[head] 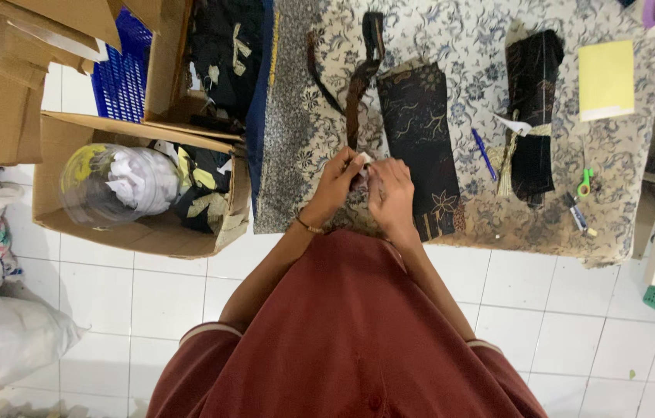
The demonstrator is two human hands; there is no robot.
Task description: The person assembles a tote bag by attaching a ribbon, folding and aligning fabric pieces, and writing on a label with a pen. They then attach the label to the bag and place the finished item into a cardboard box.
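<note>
Small white tag being worked at the end of a brown strap, frame centre.

Open cardboard box (pixel 72 201) is sitting lower left, within reach. Strap (pixel 358 85) is being pinched shut by left hand (pixel 335 186); white tag (pixel 364 160) is being gripped closed by right hand (pixel 391 193), hands touching, presumably for steadiness. Dark folded cloth (pixel 420 131), blue pen (pixel 485 153), green-handled scissors (pixel 584 183) are lying to the right on the patterned tablecloth (pixel 296 139).

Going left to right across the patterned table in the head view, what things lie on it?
Brown belt → dark folded cloth → blue pen → second dark cloth → green scissors → yellow pad.
</note>
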